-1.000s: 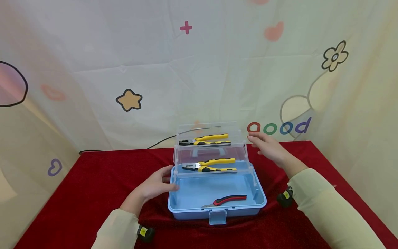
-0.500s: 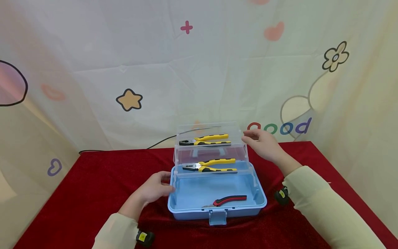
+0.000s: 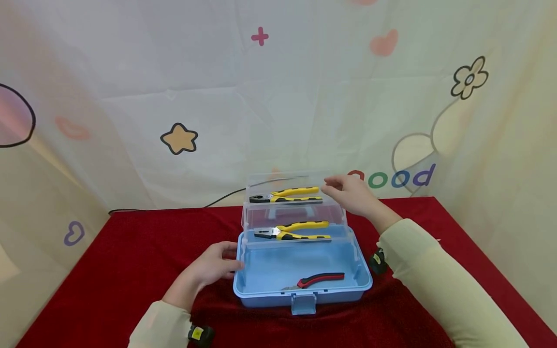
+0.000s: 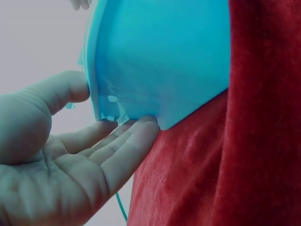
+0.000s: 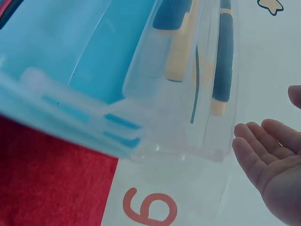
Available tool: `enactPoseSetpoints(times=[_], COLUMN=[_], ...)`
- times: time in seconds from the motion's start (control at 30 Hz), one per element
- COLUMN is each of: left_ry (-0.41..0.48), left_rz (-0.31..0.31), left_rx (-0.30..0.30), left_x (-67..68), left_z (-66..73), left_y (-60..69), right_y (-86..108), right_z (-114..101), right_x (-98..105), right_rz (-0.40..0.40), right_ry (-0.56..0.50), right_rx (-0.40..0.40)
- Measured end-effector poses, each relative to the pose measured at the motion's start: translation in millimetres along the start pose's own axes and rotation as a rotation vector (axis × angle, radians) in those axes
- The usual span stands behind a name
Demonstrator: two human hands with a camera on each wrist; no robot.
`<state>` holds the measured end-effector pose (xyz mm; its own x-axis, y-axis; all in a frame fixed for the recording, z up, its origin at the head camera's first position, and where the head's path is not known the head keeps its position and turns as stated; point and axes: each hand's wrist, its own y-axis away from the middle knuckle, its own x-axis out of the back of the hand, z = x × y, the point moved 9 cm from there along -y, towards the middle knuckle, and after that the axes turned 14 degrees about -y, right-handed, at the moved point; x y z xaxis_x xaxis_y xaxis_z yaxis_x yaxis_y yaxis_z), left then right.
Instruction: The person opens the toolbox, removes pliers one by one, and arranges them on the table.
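A blue toolbox [image 3: 261, 300] stands unfolded, its two clear trays raised in steps at the back. Yellow-and-black combination pliers [image 3: 298, 191] lie in the upper tray [image 3: 261, 180], and a similar pair of pliers [image 3: 302, 225] in the lower tray [image 3: 256, 245]. Red-and-black-handled pliers [image 3: 322, 278] rest on the box floor near the front. My left hand [image 3: 211, 267] grips the box's left side, thumb at the rim [image 4: 91, 61] and fingers against the outer wall. My right hand [image 3: 351, 193] hovers by the upper tray's right end, fingers extended, holding nothing.
Red cloth [image 3: 152, 261] covers the table around the box. A patterned curtain [image 3: 217, 111] hangs close behind. A thin black cable [image 3: 226, 197] runs along the back edge behind the trays. The front latch [image 3: 303, 304] hangs down.
My right hand has moved left, from beside the trays to the upper tray's right end. My left hand has shifted slightly at the box's left side. Toolbox and pliers keep their places.
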<state>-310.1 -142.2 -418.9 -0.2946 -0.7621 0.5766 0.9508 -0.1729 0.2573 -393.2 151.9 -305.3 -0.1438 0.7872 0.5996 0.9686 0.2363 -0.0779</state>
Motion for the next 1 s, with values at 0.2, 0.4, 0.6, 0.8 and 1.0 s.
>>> enactPoseSetpoints(times=[0.2, 0.4, 0.6, 0.8, 1.0], left_ry=[0.005, 0.011, -0.005, -0.009, -0.006], left_rz=[-0.007, -0.014, -0.013, -0.010, -0.014], left_rx=[0.006, 0.021, 0.019, 0.020, 0.021], left_x=[-0.8, -0.8, 0.4, 1.2, -0.5], left_z=[-1.3, -3.4, -2.4, -3.2, -4.7], left_y=[0.2, 0.6, 1.5, 1.4, 1.0], right_y=[-13.1, -21.6, -25.9, -30.5, -33.1], right_z=[-2.1, -2.8, -0.8, -0.5, 2.4], right_x=[-9.3, -16.2, -21.2, -24.3, -24.7], right_rz=[-0.014, -0.022, -0.031, -0.035, -0.034], right_ry=[0.006, 0.034, 0.065, 0.077, 0.075], right_rx=[-0.047, -0.094, -0.163, -0.230, -0.273])
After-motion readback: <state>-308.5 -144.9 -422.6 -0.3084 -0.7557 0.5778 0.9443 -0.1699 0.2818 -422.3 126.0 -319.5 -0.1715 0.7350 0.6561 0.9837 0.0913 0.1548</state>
